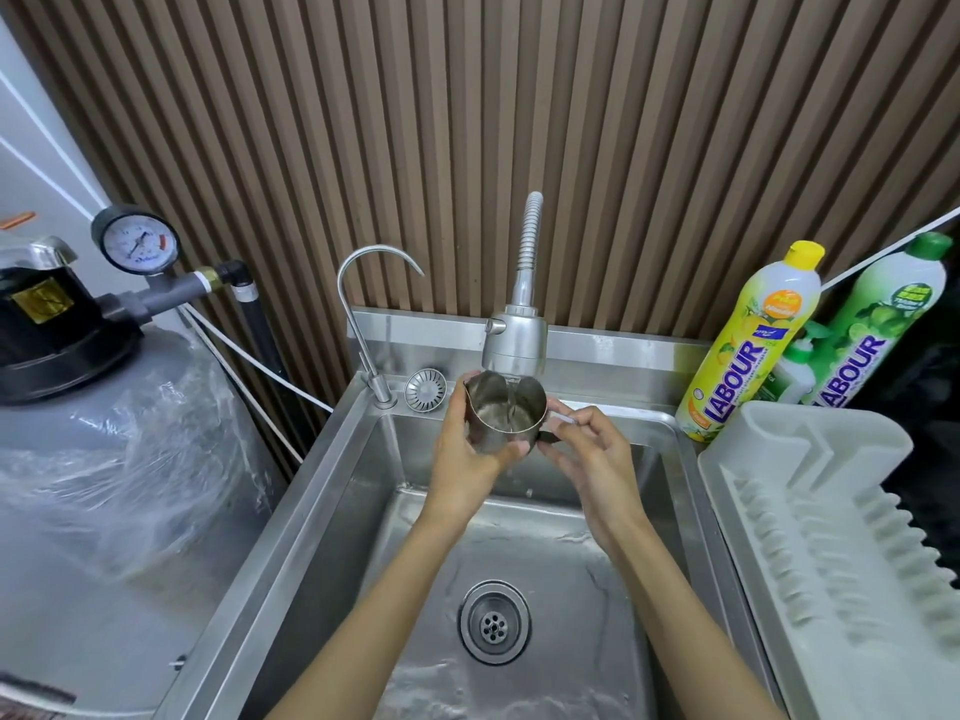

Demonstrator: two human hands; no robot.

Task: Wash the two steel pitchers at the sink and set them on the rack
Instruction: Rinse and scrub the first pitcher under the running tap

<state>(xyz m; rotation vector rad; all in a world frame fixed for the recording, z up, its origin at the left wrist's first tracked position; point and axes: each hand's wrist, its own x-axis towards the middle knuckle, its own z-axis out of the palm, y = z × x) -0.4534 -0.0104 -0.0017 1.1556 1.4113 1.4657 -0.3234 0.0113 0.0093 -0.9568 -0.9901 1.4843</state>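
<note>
Steel pitcher: small shiny steel pitcher (504, 415) tilted under the silver spray tap (514, 340), catching water.
Left hand (462, 449): my fingers wrapped round its body, steadying.
Right hand (587, 449): pinching its handle.
White plastic rack (810, 511): bare, waiting.

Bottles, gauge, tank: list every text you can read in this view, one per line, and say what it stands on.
"LABOUR": yellow dish-soap bottle, large blue letters.
"LABOUR": green dish-soap bottle, start partly hidden by the white dish rack.
Smaller print on both bottles: too small to read.
Pressure gauge dial numbers: blurred.
Yellow label on the black tank head: unreadable.
</note>
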